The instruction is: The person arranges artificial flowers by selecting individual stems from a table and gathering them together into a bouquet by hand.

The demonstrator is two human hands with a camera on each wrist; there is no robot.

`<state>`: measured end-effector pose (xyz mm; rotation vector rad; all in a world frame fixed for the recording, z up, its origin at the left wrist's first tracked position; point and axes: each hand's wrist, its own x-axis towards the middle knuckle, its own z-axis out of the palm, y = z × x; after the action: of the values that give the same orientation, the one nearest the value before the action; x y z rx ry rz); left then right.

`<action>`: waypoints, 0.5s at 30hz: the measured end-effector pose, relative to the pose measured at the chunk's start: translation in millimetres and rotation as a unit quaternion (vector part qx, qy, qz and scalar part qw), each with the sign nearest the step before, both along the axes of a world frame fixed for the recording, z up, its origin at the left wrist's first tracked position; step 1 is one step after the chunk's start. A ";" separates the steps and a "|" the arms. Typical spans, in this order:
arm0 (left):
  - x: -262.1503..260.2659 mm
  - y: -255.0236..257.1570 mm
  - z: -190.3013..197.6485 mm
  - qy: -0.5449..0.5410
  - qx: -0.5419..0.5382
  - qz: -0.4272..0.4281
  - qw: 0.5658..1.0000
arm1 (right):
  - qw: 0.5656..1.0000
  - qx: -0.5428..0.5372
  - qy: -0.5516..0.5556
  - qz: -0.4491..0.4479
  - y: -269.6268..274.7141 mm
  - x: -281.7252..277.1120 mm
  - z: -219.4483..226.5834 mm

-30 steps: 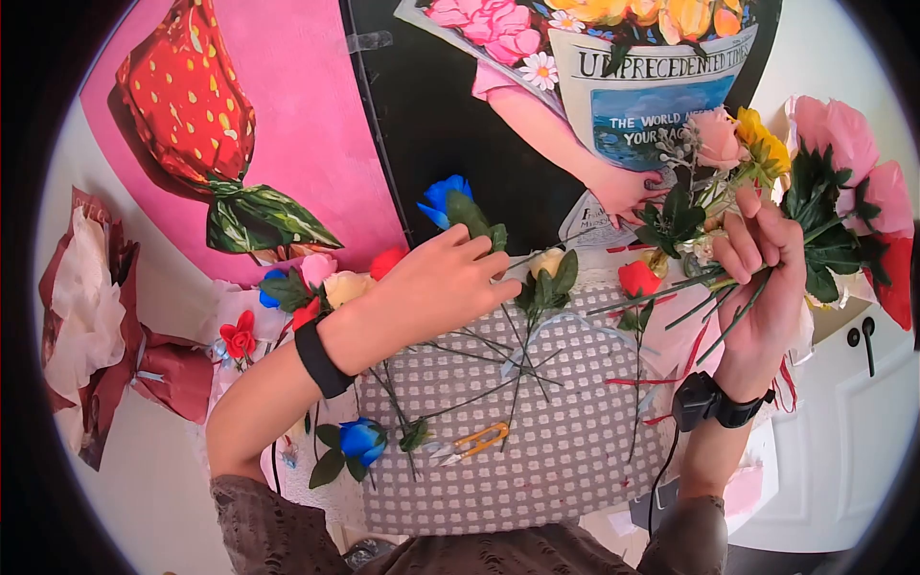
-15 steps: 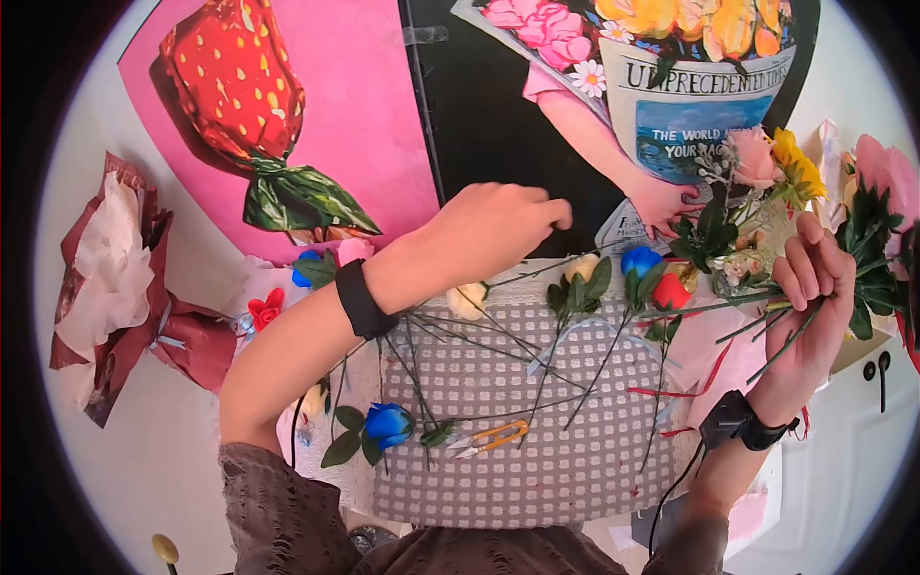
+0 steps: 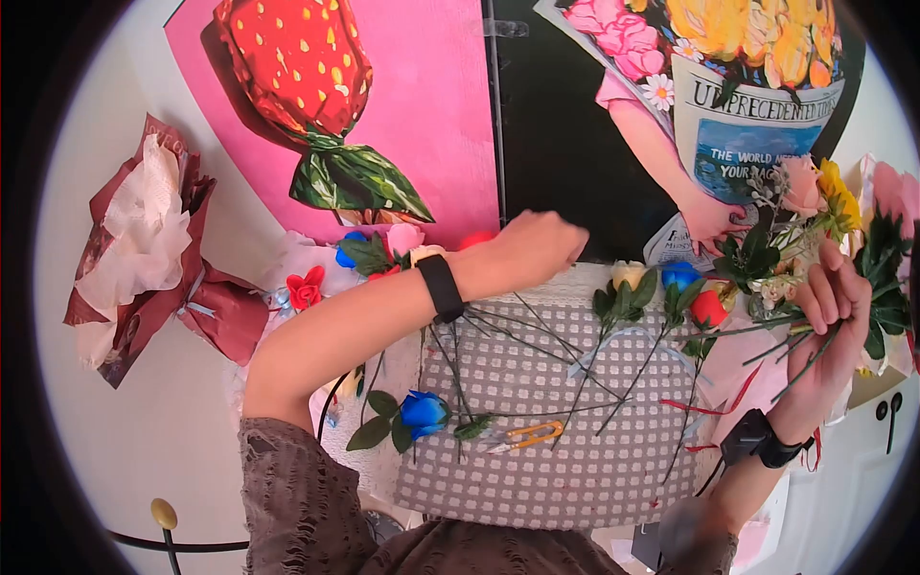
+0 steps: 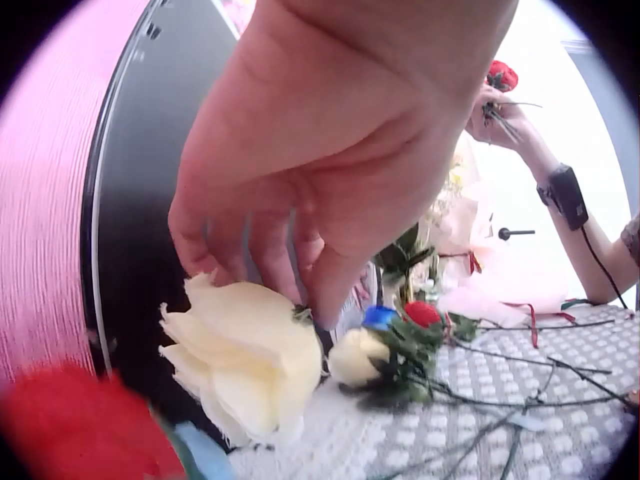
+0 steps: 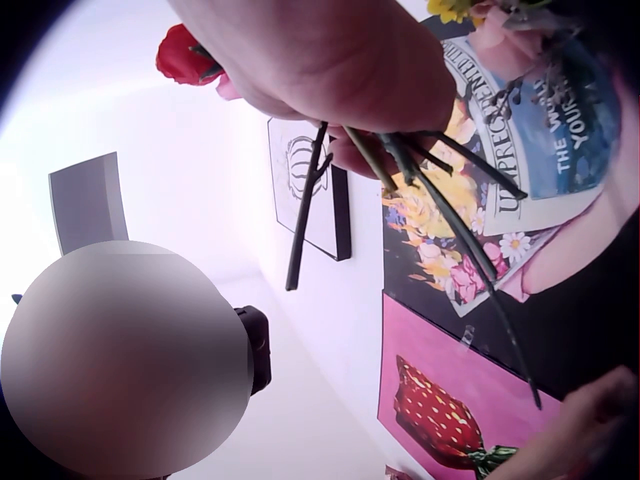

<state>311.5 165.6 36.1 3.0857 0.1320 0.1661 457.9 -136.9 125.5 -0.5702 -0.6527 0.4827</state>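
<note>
My right hand (image 3: 839,307) grips a bunch of flowers by their green stems (image 5: 420,170). A pink rose (image 3: 800,187) and a yellow flower (image 3: 839,196) rise from it, and a red rose (image 5: 186,54) shows in the right wrist view. My left hand (image 3: 527,251) is over the back edge of the table, thumb pointing down. Right at its fingers is a large cream rose (image 4: 245,360); the fingertips are partly hidden behind the petals, and I cannot tell whether they pinch it. A blurred red rose (image 4: 85,425) lies nearer the wrist.
Cream (image 3: 630,276), blue (image 3: 680,276) and red (image 3: 709,309) roses lie in a row. Yellow-handled snips (image 3: 534,435) and a blue rose (image 3: 424,414) lie on the checked cloth (image 3: 556,489). Wrapped paper (image 3: 144,249) is at left; paintings (image 3: 431,115) stand behind.
My left hand has let go of a blue rose, which now lies at the right of the row, and has come back left over the cream rose. The right hand keeps its grip.
</note>
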 end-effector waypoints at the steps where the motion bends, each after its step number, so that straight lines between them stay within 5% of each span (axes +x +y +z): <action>1: -1.7 -3.0 21.4 -0.007 -0.075 0.021 0.997 | 1.000 -0.001 -0.001 -0.015 -2.9 3.2 1.0; 6: -19.7 -4.9 71.4 -0.257 0.156 -0.067 0.951 | 0.995 0.036 -0.011 0.088 -25.1 27.3 5.9; 15: -10.2 -16.7 18.4 -0.261 0.168 -0.316 0.896 | 0.992 0.076 0.039 0.089 -34.3 30.8 12.7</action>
<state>301.3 148.9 54.5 3.0535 -0.9945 1.0477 488.7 -171.2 138.2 -0.3495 -0.6616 0.6139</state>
